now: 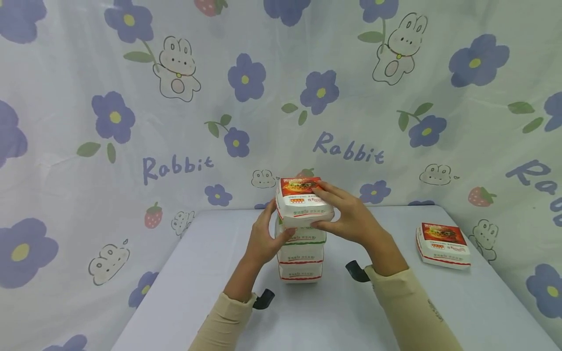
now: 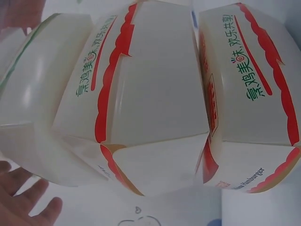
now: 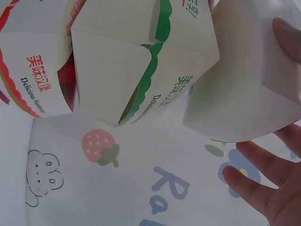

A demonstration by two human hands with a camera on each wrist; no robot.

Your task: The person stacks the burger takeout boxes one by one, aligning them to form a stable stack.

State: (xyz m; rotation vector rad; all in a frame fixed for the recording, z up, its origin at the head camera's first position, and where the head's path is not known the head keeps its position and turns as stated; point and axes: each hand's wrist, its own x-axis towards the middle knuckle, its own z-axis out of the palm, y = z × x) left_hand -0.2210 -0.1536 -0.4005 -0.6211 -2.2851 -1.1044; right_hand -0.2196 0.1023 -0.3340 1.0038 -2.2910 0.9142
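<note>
Both on my feed now: the left hand [image 1: 266,240] and right hand [image 1: 351,214] grasp a red-topped box [image 1: 293,208], right above the box stack [image 1: 300,253]! Off right, I spot a lone box [image 1: 441,246] on the white table [image 1: 228,239]; behind, rabbit-print curtain [image 1: 175,131].

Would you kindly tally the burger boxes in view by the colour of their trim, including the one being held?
Red-trimmed: 4 (the held box, the two lowest stacked boxes, the separate box at the right)
Green-trimmed: 1 (the top stacked box, beneath the held one)
Total: 5
</note>
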